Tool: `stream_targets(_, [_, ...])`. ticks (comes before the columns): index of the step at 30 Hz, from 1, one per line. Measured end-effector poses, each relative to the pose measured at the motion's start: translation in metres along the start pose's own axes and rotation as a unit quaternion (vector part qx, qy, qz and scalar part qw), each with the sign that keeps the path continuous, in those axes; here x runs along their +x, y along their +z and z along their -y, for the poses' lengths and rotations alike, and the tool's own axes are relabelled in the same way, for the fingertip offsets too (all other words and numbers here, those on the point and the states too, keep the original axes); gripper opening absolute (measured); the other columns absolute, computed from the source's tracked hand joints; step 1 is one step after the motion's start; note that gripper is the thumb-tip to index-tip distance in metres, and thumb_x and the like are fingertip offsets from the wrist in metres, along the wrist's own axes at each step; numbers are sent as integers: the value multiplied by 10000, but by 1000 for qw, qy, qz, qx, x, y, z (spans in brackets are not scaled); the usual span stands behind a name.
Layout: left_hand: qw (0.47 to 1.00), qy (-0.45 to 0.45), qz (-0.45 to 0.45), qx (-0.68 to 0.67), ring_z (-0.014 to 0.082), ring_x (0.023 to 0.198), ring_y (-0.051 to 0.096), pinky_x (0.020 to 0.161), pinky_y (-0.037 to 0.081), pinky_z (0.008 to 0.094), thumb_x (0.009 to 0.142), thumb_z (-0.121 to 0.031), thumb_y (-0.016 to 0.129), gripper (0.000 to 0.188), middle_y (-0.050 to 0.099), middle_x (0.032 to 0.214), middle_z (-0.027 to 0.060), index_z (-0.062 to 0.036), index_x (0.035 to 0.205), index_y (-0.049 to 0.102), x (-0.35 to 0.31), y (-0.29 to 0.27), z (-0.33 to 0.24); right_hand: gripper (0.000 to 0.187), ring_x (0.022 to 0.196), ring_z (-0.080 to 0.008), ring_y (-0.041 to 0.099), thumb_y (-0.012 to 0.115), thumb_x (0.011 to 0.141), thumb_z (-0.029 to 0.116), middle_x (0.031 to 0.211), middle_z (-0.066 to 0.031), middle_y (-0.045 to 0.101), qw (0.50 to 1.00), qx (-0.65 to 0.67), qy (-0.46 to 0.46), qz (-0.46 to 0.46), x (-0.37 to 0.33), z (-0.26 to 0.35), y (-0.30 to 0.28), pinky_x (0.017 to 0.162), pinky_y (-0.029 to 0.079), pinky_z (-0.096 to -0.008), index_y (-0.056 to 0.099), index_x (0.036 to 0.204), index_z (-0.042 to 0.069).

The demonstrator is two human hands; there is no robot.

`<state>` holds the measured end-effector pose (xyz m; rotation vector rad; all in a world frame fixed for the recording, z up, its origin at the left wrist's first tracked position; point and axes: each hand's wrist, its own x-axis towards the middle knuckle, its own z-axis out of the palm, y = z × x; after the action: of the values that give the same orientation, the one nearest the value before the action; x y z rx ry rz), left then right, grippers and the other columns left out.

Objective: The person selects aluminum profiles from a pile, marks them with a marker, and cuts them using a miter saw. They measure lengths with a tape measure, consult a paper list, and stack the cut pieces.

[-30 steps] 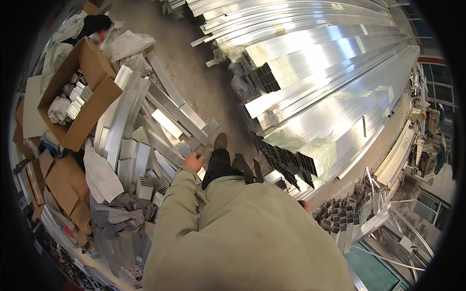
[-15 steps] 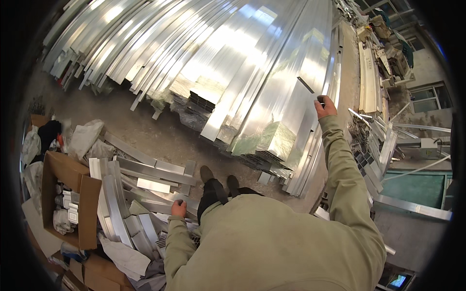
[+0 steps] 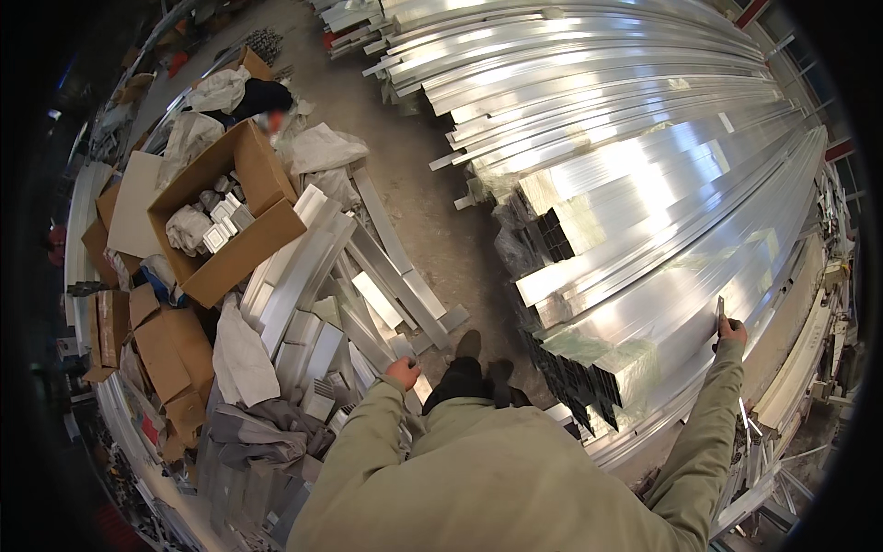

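Out to the right, my right hand (image 3: 732, 329) is closed on a short, thin dark strip (image 3: 721, 307) that sticks up from the fingers. It is held in front of a stack of long, shiny metal profiles (image 3: 635, 258), partly wrapped in clear film. At my left side, my left hand (image 3: 403, 372) is curled closed beside my legs. It is over a heap of metal offcuts (image 3: 317, 336); whatever its fingers hold, if anything, cannot be made out.
An open cardboard box (image 3: 262, 235) holding small metal pieces stands at the left. Near it lie white sacks (image 3: 326, 149), flattened cartons (image 3: 175, 363) and grey cloth (image 3: 262, 432). Profile ends jut toward the floor strip (image 3: 414, 184) between stack and heap. Pale lengths (image 3: 800, 336) lie far right.
My view has turned left, bringing the box and offcuts further into the picture. The strip in my right hand now points nearly straight up instead of slanting left. My left hand stays low.
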<state>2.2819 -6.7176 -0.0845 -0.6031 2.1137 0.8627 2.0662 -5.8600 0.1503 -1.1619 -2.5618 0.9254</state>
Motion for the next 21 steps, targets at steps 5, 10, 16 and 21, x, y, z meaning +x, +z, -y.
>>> stream_targets(5, [1000, 4, 8, 3, 423, 1264, 649, 1103, 510, 516, 1012, -374, 672, 552, 676, 1379, 239, 12, 1405, 639, -11, 11, -17, 325, 530, -126, 529, 828, 957, 304, 752, -12, 608, 937, 285, 43, 197, -90, 76, -17, 459, 418, -336, 706, 1092, 35])
stream_targets(10, [994, 66, -53, -74, 399, 1269, 661, 1093, 520, 498, 1027, -349, 666, 526, 681, 1383, 231, 6, 1413, 631, -33, 14, -76, 276, 529, -105, 525, 766, 1009, 278, 730, 1, 573, 867, 386, -55, 310, -150, 131, 14, 526, 511, -321, 653, 1079, 37])
stream_targets(16, [934, 286, -4, -217, 241, 1258, 648, 1064, 528, 389, 1071, -267, 658, 454, 679, 1365, 146, -11, 1440, 590, -119, -48, -288, 198, 613, -86, 538, 722, 1023, 218, 764, -1, 594, 830, 342, -168, 407, -240, 203, 43, 585, 499, -268, 626, 994, 47])
stream_targets(21, [855, 429, 166, -241, 169, 1172, 636, 1028, 523, 353, 1084, -228, 660, 413, 678, 1297, 91, -28, 1439, 586, -152, -81, -405, 149, 710, -191, 618, 731, 985, 123, 791, -120, 656, 796, 145, -396, 435, -270, 240, 64, 648, 489, -359, 650, 980, -3])
